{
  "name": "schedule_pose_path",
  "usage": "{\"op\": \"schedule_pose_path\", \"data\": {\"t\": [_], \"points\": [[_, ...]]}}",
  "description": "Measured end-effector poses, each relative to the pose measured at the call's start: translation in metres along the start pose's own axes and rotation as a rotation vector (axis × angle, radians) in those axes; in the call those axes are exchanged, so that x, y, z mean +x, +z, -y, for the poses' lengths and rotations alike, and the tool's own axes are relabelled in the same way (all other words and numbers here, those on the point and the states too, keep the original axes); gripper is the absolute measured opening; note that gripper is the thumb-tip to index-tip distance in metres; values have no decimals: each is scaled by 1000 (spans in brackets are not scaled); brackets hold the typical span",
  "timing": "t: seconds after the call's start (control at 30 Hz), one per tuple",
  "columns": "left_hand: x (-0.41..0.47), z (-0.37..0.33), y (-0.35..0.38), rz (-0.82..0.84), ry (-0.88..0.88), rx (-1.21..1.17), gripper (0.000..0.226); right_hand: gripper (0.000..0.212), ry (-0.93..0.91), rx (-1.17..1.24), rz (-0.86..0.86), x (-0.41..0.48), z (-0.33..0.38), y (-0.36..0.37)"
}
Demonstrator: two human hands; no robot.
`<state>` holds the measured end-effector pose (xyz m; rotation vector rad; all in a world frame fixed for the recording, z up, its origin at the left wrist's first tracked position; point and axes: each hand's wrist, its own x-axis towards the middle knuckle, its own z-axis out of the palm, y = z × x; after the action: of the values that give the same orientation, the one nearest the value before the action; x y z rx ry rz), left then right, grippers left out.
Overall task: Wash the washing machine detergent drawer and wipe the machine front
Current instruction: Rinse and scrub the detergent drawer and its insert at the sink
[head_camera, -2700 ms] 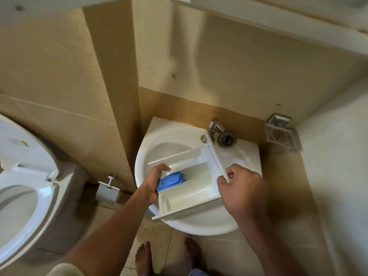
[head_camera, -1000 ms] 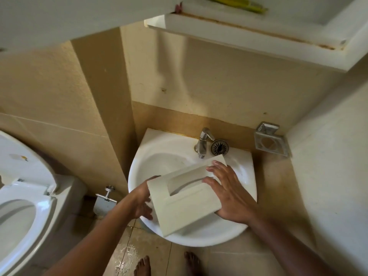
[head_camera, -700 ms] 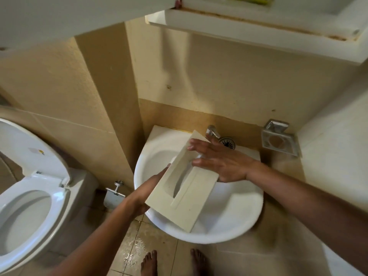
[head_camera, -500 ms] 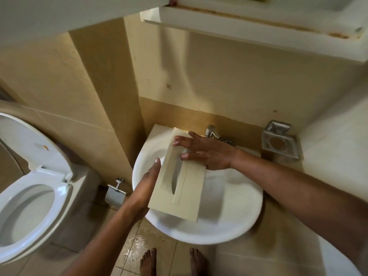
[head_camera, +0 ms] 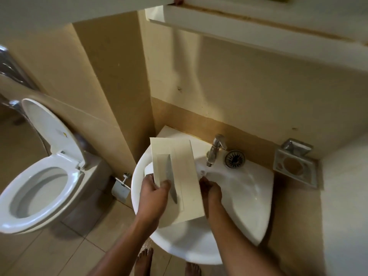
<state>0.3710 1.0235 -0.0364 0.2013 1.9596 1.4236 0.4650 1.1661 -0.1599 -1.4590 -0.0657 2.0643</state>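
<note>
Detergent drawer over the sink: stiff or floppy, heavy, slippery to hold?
Likely stiff: the detergent drawer shows straight edges though the left hand grips it at one edge. Probably light: that edge grip seems enough above the sink. Smooth plastic by the tap, so possibly slippery once wet.

Matt cream plastic drawer (head_camera: 184,176), glossy white ceramic sink (head_camera: 249,196), shiny metal tap (head_camera: 215,150).

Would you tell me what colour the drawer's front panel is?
The drawer front panel is plain cream, clearest in the head view.
</note>
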Motion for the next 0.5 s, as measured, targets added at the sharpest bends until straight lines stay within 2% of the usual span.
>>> {"op": "schedule_pose_path", "data": {"t": [0.1, 0.2, 0.27, 0.33, 0.43, 0.5], "points": [[-10, -2, 14, -79, 60, 80, 17, 29, 115, 206, 116, 30, 0, 0], [-13, -2, 22, -129, 97, 112, 20, 25, 199, 353, 305, 41, -6, 0], [-10, -2, 23, -119, 91, 122, 19, 5, 210, 340, 434, 42, -11, -4], [-5, -2, 23, -89, 75, 126, 17, 15, 199, 308, 499, 43, -14, -7], [0, -6, 20, -41, 56, 124, 15, 7, 164, 243, 563, 38, -6, -2], [3, -6, 18, -10, 30, 110, 17, 16, 120, 257, 584, 32, 7, 6]]}}
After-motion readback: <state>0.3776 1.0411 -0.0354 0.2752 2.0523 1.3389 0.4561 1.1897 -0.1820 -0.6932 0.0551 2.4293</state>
